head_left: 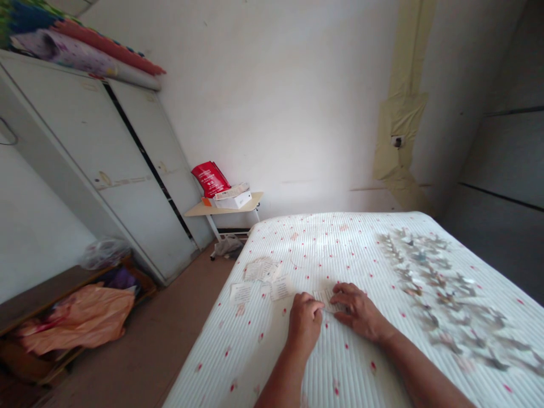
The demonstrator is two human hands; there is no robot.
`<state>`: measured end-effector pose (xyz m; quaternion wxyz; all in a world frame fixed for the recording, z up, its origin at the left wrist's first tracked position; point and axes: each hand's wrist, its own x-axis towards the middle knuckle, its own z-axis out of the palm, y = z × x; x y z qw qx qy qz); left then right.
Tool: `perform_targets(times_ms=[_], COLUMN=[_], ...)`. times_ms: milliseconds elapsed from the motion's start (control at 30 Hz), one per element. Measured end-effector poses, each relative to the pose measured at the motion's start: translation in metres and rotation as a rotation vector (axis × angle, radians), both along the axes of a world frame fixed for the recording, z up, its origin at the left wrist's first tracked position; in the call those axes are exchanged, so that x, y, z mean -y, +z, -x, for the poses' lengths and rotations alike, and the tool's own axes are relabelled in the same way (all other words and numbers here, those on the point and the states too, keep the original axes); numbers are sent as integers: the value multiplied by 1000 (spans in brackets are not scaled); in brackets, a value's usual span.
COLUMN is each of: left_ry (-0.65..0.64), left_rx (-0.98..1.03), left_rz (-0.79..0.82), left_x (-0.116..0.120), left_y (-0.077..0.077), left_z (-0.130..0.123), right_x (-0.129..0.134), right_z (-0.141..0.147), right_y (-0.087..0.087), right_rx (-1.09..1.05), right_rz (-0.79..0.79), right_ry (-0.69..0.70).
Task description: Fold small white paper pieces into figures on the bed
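Note:
Both of my hands are low over a bed with a white, red-dotted cover [340, 249]. A small printed paper [323, 298] lies between them. My left hand [305, 320] has its fingers curled together at the paper's left edge. My right hand [356, 310] rests on the paper's right part, fingers bent and spread apart, thumb near the paper's lower edge. Several other printed paper pieces [281, 288] lie to the left of my hands, some overlapping. On the right side of the bed, many small folded-looking pieces [444, 294] stand in rows, blurred.
A small table [199, 210] at the bed's far left corner holds a red bag [210, 179] and a white box [233, 200]. A grey cabinet [127, 170] stands at the left. An orange cloth or bag [80, 317] lies on a low wooden piece of furniture.

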<state>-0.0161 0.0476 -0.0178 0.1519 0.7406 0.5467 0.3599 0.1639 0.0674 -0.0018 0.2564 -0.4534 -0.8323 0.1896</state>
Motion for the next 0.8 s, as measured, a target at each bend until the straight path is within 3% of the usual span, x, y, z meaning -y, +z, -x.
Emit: perform_targets(times_ms=[233,467,800], left_ry=[48,19,210], left_rx=[76,99,-55], left_rz=[-7,43,186], left_x=[-1,-2,-6], left_y=[1,4,8], left_z=[2,2,-5], right_x=[1,0,-7], right_z=[-2,1,16], right_y=[-2,3,-7], right_rx=[53,29,75], right_rz=[-35,-56,-89], right_ry=[16,64,-215])
